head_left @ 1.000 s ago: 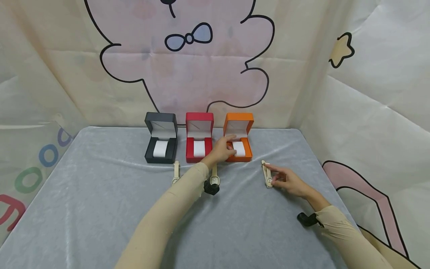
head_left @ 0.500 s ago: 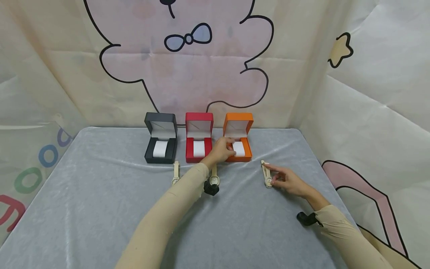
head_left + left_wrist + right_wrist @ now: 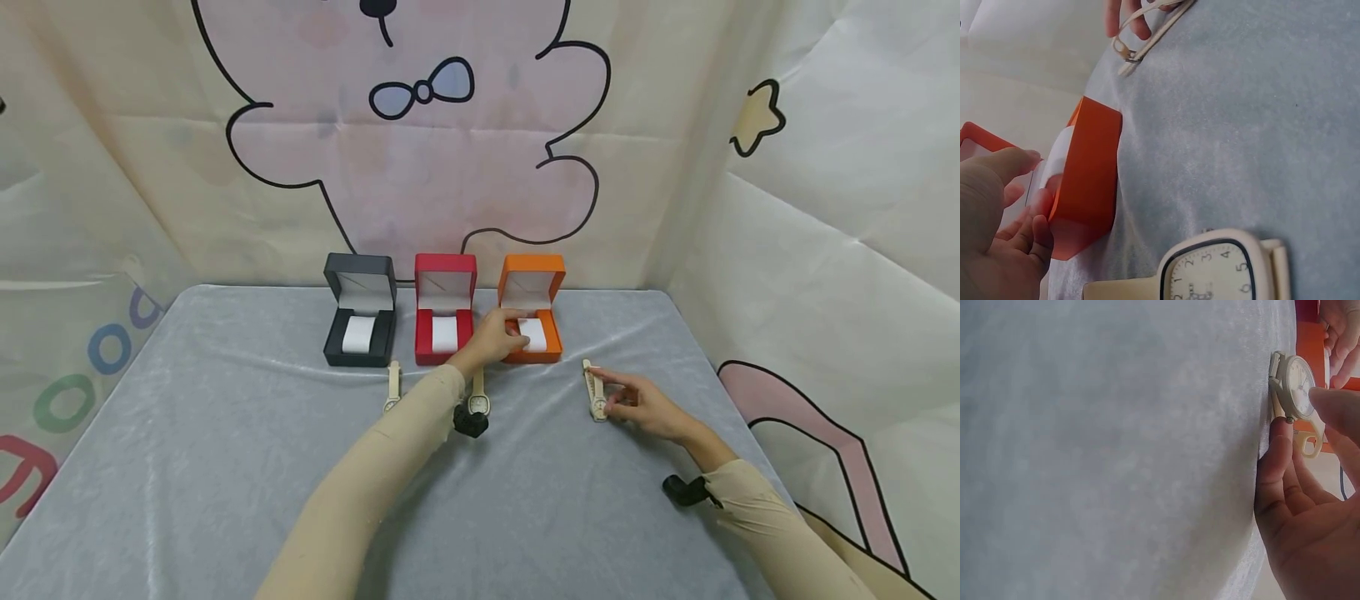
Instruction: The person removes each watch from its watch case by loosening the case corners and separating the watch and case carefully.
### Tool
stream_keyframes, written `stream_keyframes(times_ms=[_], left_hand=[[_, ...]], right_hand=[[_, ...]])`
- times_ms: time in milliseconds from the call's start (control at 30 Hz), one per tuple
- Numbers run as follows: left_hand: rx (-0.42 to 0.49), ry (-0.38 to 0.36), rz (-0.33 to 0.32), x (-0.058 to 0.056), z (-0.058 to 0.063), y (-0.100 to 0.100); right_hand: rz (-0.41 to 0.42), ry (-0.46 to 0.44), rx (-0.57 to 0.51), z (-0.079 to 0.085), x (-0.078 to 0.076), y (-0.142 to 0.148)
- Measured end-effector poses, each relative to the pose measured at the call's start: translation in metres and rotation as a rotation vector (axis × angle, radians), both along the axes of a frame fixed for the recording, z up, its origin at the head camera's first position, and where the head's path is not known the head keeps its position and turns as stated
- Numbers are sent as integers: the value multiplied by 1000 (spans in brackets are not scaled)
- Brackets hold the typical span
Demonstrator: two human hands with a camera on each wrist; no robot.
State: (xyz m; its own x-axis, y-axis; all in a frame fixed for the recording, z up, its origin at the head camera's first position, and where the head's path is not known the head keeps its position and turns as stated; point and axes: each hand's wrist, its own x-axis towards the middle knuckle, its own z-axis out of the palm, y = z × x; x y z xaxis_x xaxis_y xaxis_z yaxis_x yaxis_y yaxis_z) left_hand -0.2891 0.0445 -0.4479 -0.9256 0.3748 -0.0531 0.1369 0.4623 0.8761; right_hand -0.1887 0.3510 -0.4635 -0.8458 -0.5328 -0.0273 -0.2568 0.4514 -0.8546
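Observation:
My left hand (image 3: 492,335) reaches into the open orange watch box (image 3: 555,340). Its thumb and fingers are curled at the near end of the white watch cushion (image 3: 533,335), which sits in the box; the exact contact is partly hidden. To the right, my right hand (image 3: 651,406) pinches a cream wristwatch (image 3: 598,406) on the tablecloth. In the right wrist view the thumb lies at the round dial (image 3: 1299,386), with fingers under the case. The strap, buckled into a loop, shows in the left wrist view.
A black watch box (image 3: 337,340) and a red watch box (image 3: 423,337) stand open to the left, each with a white cushion. Two more cream watches lie in front: one watch (image 3: 393,383) partly behind the left sleeve, another watch (image 3: 478,403) beside the left wrist camera (image 3: 471,421).
Both hands stay almost where they were. The left hand's index finger has lowered slightly at the cushion; the head view has tilted a little.

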Motion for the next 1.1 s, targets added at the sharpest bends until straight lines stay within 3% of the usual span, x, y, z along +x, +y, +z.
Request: stream_keyframes(times_ms=[367,767,1100], left_hand=[[13,-10,-6,4,6,-4],[68,44,-30,11,15,-18],[106,41,-21,25,17,-23]], right_hand=[[-48,1,0,3,1,-1],[-184,159,114,25,4,-3],[-273,243,22,24,7,-7]])
